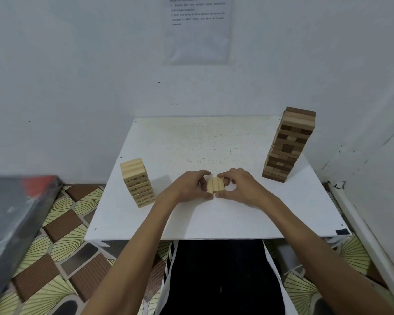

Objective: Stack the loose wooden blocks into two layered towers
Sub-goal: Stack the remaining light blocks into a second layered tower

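Head view, as I read it: both hands meet at the middle of the white surface (214, 214). My left hand (189, 186) and right hand (241, 185) each have their grip closed on a small bundle of pale blocks (216, 185) — three side by side, long grain showing. Pale tower (137, 181), with printed marks, stands to the left; taller mixed light-and-dark tower (288, 144) stands far right, leaning slightly.

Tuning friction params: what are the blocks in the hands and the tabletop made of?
Blocks: pale bare wood by the look, matte, seams between three pieces visible. Tabletop: white painted or laminated board, can't tell which; smooth, dull, speckled with dark marks.
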Tool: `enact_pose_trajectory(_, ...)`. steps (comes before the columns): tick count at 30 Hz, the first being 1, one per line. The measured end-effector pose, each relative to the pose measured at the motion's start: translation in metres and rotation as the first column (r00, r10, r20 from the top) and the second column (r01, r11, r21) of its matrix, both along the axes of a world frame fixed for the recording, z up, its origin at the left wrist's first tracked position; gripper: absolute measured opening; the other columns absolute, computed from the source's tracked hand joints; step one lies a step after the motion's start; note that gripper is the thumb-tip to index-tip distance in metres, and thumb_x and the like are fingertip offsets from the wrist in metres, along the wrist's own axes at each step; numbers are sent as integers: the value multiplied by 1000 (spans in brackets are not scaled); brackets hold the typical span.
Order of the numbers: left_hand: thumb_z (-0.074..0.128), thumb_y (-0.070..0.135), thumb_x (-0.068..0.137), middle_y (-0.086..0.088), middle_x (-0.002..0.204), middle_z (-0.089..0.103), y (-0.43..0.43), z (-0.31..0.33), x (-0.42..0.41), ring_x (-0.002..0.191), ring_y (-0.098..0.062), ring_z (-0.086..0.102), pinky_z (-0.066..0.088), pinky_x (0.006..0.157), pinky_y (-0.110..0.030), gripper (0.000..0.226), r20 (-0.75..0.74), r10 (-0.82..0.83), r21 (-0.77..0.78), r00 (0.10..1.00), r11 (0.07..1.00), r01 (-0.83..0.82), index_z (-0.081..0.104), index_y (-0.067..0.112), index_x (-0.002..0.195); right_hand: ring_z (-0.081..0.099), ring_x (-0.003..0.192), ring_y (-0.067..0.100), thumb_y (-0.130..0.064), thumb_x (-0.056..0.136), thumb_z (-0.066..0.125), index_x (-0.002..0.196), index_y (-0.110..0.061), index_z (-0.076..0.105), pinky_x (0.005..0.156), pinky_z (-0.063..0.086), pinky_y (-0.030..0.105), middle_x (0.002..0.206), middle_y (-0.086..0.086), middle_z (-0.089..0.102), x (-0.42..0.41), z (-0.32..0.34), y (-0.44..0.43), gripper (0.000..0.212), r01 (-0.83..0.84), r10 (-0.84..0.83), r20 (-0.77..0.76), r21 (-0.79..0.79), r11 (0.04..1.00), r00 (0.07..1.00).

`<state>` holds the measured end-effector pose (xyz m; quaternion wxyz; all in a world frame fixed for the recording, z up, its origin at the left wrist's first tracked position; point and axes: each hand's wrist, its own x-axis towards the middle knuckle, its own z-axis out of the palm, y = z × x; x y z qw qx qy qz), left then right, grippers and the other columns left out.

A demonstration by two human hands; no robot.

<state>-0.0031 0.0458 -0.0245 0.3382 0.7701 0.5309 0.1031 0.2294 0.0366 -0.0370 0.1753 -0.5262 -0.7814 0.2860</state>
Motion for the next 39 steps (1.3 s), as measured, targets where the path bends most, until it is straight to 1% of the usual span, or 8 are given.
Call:
enact_pose_trajectory(4,86,37,78,10,90,67,4,1,4,77,-1,57,40,71,-19,64,-21,2,42,1000,999,-1,60,24,135,54,97,7,-48,76,87,131,-32,66,82,47,26,102,-12,62,2,7,7,61,-36,34,-37,-47,998,999)
enact_pose_trajectory(8,84,38,79,11,86,66,3,-2,4,74,-1,57,39,67,-18,53,0,14,79,1000,997,-14,66,26,128,53,93,6,-51,73,88,120,-36,69,80,46,24,98,-13,62,3,7,14,53,-54,53,-33,-39,998,998)
enact_pose_trajectory(13,84,45,77,8,100,56,0,-4,5,90,-10,52,39,74,-25,53,-12,36,162,999,986,-33,68,30,125,47,109,0,-66,73,81,126,-41,65,92,45,25,110,-20,53,7,1,15,60,-92,92,18,-10,996,996)
enact_pose_trajectory(16,85,48,74,10,106,52,-3,-5,4,102,-9,49,38,78,-23,54,20,46,178,999,983,-48,70,32,124,47,111,-3,-63,73,83,122,-41,67,89,41,17,113,-22,52,7,6,15,56,-108,108,8,-2,994,994)
enact_pose_trajectory(18,86,47,73,9,107,52,-4,2,2,105,-11,48,37,79,-24,54,37,56,197,998,978,-62,71,32,122,49,108,-1,-59,73,85,120,-42,68,85,38,16,114,-20,53,6,15,18,53,-127,127,0,15,992,992)
enact_pose_trajectory(23,84,48,75,7,110,55,-2,41,-7,108,-13,46,42,86,-30,52,1,58,259,998,964,-56,71,33,123,50,108,1,-65,70,84,118,-43,69,85,38,20,119,-19,55,-2,52,27,55,-159,159,12,52,986,987)
enact_pose_trajectory(32,81,52,74,11,105,57,-2,126,-50,106,-13,49,46,88,-34,52,-61,119,339,991,936,-92,71,35,122,56,104,5,-58,71,87,114,-38,73,82,41,23,112,-22,61,-45,130,37,49,-223,236,-58,165,961,970)
enact_pose_trajectory(39,83,50,76,13,101,58,-25,161,-111,93,-1,49,36,74,-25,44,-61,201,329,978,929,-171,73,35,116,55,105,3,-58,71,87,113,-38,73,81,43,22,115,-21,61,-107,160,39,49,-324,337,-65,156,933,939)
